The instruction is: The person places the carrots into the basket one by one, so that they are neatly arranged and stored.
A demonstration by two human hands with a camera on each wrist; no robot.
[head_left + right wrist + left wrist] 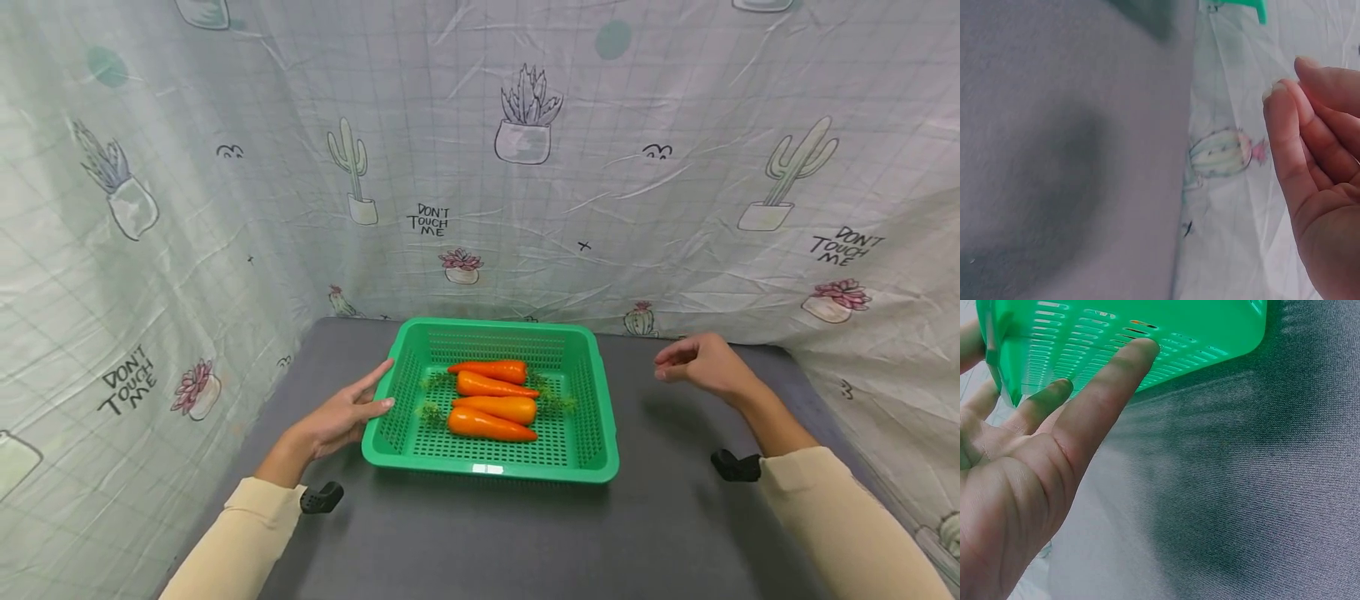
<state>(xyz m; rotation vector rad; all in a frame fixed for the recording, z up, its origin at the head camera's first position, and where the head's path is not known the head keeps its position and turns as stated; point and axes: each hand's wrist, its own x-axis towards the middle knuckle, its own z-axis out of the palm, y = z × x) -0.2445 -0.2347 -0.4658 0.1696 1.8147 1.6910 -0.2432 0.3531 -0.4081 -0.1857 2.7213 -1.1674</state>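
Observation:
A green plastic basket [491, 472] with slotted walls is on the dark grey table. Several orange carrots [491, 423] lie side by side inside it, with feathery green sprigs [557, 400] around their ends. At the basket's left side, my left hand [341, 419] grips the rim, its thumb over the edge. The left wrist view shows the fingers [1094, 403] stretched along the slotted outer wall [1204, 328]. My right hand [705, 364] hovers right of the basket, apart from it. Its fingers are loosely bent towards the thumb, and nothing is in them [1319, 144].
A pale printed curtain [525, 208] with cacti and lettering hangs behind the table and along both sides. The grey tabletop [480, 533] extends in front of the basket and to its right. Black devices [735, 465] sit at both wrists.

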